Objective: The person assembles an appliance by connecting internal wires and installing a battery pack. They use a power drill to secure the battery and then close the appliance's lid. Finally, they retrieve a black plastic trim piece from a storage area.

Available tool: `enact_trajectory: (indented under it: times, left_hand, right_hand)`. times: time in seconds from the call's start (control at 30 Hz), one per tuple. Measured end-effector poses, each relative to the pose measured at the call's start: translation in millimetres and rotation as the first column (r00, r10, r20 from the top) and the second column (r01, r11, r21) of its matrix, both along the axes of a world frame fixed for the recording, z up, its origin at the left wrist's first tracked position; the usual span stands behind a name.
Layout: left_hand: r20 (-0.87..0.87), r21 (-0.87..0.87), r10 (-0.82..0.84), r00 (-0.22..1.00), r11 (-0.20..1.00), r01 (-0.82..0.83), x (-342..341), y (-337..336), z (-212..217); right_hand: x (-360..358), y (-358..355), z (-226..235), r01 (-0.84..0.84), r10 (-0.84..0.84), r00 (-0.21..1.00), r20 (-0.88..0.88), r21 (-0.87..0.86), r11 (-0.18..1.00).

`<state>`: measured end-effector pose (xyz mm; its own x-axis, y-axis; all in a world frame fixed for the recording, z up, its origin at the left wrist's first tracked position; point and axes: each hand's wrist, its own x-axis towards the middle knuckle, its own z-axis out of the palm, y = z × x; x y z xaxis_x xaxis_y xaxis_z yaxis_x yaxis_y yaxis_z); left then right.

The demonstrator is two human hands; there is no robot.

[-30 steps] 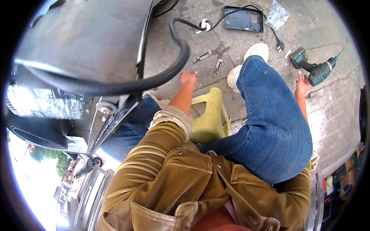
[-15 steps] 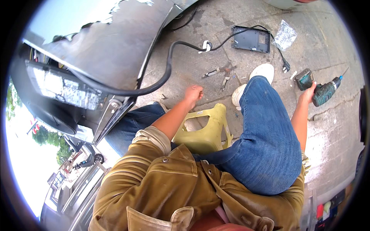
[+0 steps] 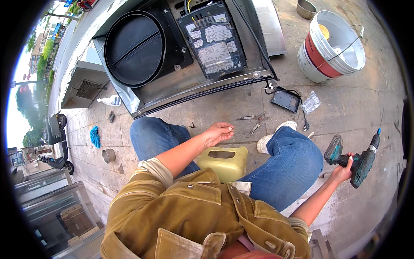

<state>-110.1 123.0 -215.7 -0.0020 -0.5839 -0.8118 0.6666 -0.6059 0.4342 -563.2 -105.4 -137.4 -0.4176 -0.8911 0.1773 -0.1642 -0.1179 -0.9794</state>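
On the right, my right hand (image 3: 343, 172) is closed round the grip of a teal and black cordless drill (image 3: 364, 169) with a long thin bit, held above the pavement. My left hand (image 3: 218, 133) hovers over a yellow plastic stool (image 3: 224, 166) between my knees. Its fingers are curled together at the tips, and whatever they pinch is too small to make out. Ahead of my knees stands a metal appliance housing (image 3: 202, 91) with a black round duct collar (image 3: 134, 48) and a black box with labels (image 3: 213, 41).
Pliers-like tools (image 3: 255, 122) lie on the pavement past the stool. A black plastic cover (image 3: 286, 99), clear plastic bag (image 3: 310, 102) and plug (image 3: 306, 126) lie nearby. A white and red bucket (image 3: 321, 54) stands far right. Leftward are a blue cloth (image 3: 95, 137) and a metal cup (image 3: 108, 155).
My view has shifted, bringing the housing's top and the bucket into sight. The housing, tilted up close before, now sits lower and farther off. My right hand has swung the drill outward and nearer.
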Motion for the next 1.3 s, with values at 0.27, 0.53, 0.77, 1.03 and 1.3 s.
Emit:
enact_trajectory:
  times: [0.27,0.53,0.77,1.03,1.3]
  left_hand:
    - [-0.137,-0.421,0.097,0.986,0.895,-0.147,3,5,120]
    - [-0.266,-0.716,0.302,0.916,0.574,-0.397,61,34,231]
    - [-0.326,-0.780,0.302,0.896,0.449,-0.436,87,63,249]
    - [-0.287,-0.819,0.237,0.928,0.441,-0.366,90,69,254]
    - [-0.243,-0.825,0.248,0.938,0.456,-0.334,92,68,259]
  right_hand:
    - [61,39,218,-0.651,0.740,0.645,0.189,-0.370,0.662]
    - [168,164,228,-0.940,0.931,0.340,0.131,0.013,0.341]
    - [146,198,202,-0.856,0.904,0.426,-0.028,0.310,0.413]
    - [168,213,221,-0.899,0.904,0.392,0.169,0.279,0.338]
    - [170,213,224,-0.903,0.908,0.387,0.159,0.263,0.338]
